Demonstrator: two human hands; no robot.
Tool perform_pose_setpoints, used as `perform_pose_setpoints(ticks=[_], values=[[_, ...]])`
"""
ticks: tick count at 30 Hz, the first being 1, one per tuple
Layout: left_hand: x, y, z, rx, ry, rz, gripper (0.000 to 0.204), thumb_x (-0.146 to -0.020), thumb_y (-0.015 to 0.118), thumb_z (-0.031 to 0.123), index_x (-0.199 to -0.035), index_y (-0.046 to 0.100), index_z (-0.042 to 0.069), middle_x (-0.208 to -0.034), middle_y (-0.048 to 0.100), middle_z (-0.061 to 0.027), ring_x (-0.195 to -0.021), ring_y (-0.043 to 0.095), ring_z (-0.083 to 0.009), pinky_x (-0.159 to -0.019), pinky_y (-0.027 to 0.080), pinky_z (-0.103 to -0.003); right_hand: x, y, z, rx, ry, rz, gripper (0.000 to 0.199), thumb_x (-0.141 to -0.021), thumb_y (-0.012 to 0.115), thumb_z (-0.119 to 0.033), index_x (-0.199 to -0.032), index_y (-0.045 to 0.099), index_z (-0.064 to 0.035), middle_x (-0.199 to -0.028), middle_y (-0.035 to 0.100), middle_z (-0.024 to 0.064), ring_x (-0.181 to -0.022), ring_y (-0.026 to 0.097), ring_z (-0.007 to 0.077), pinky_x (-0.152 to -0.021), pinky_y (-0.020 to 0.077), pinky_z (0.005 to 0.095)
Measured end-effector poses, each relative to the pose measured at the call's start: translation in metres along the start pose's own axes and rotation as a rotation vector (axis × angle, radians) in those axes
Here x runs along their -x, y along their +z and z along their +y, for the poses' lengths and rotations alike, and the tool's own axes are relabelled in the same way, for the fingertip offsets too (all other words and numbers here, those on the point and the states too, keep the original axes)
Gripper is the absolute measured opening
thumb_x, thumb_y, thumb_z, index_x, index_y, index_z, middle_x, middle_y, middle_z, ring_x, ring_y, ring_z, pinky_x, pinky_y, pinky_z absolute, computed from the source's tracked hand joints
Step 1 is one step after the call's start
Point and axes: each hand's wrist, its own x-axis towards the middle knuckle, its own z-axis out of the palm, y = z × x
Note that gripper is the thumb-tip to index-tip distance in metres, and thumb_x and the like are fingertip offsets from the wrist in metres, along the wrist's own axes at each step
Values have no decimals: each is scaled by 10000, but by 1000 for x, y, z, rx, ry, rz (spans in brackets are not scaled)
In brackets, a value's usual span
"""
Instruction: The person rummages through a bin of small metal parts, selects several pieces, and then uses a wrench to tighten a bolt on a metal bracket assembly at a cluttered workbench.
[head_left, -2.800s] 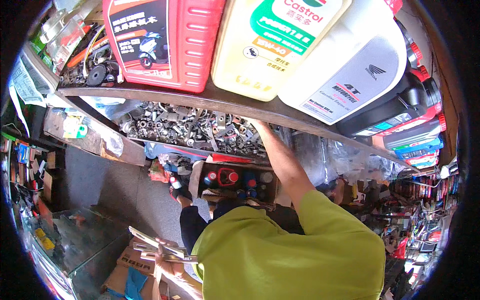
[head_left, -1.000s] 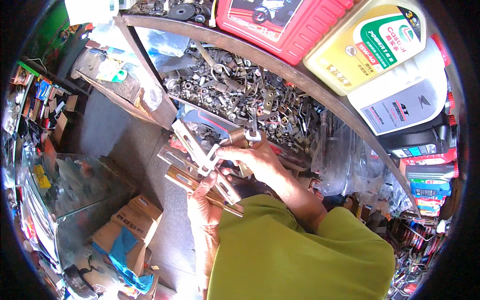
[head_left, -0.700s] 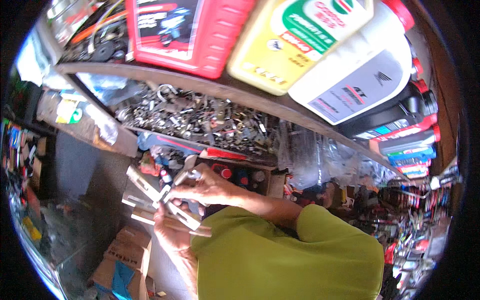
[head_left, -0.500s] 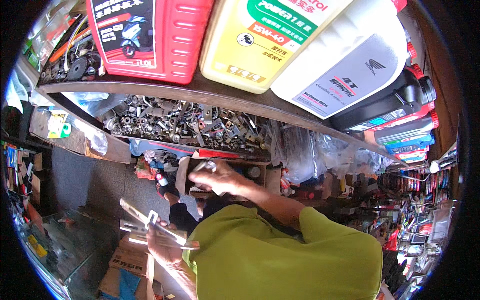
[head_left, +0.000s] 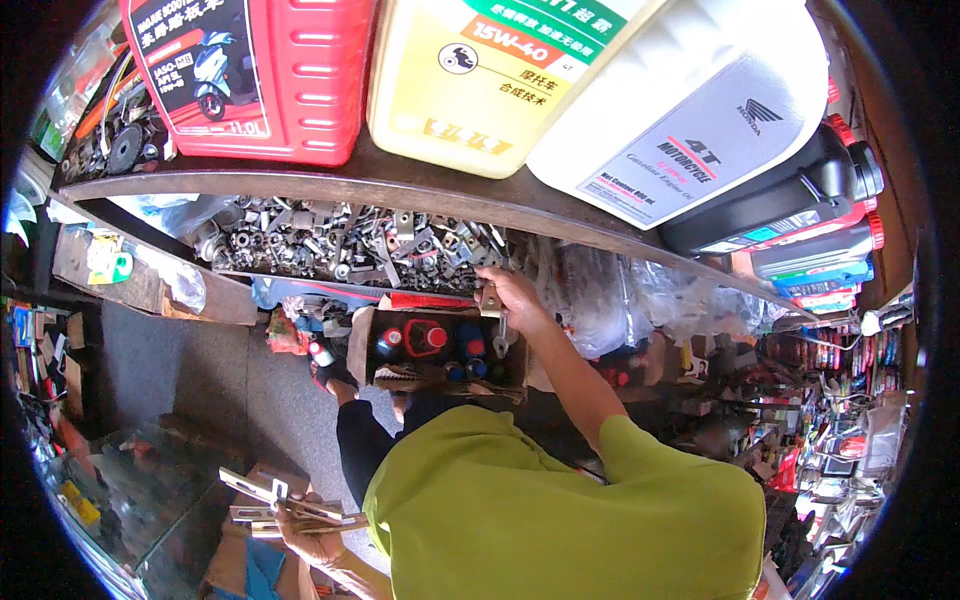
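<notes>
Gripping a small wrench (head_left: 500, 335) at the edge of the shelf's metal-parts pile (head_left: 340, 245), right hand (head_left: 508, 292) is closed on it, left hand (head_left: 315, 540) down low holding flat metal brackets (head_left: 280, 500).

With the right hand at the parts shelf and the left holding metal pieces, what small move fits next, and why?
Probably draw the right hand back from the tray of loose metal parts: it already grips a small wrench at the tray's edge, while the left hand holds the metal brackets low, well apart.
</notes>
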Motion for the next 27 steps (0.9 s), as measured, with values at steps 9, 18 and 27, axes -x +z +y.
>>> perform_pose_setpoints(ticks=[9,18,27], values=[[-1,8,-15,105,38,-69,232,-838,650,144,-1023,606,12,-912,642,-127,-817,607,-241,-727,501,-395,-7,14,-10,113,-135,-164,128,-817,664,-145,-830,611,-29,-674,601,44,-472,549,130,-413,433,274],[1,36,-21,91,113,-117,231,-817,617,72,-1014,576,-41,-920,623,-115,-818,618,-217,-781,519,-405,20,53,42,655,-148,-542,183,-850,670,-218,-913,631,-51,-643,583,1,-496,512,76,-416,379,243],[1,-10,-8,12,113,7,234,-810,625,89,-1010,590,-27,-952,628,-116,-823,623,-227,-749,514,-405,20,68,21,731,-195,-530,215,-869,645,-228,-990,616,-54,-626,560,0,-505,500,66,-415,399,231]])
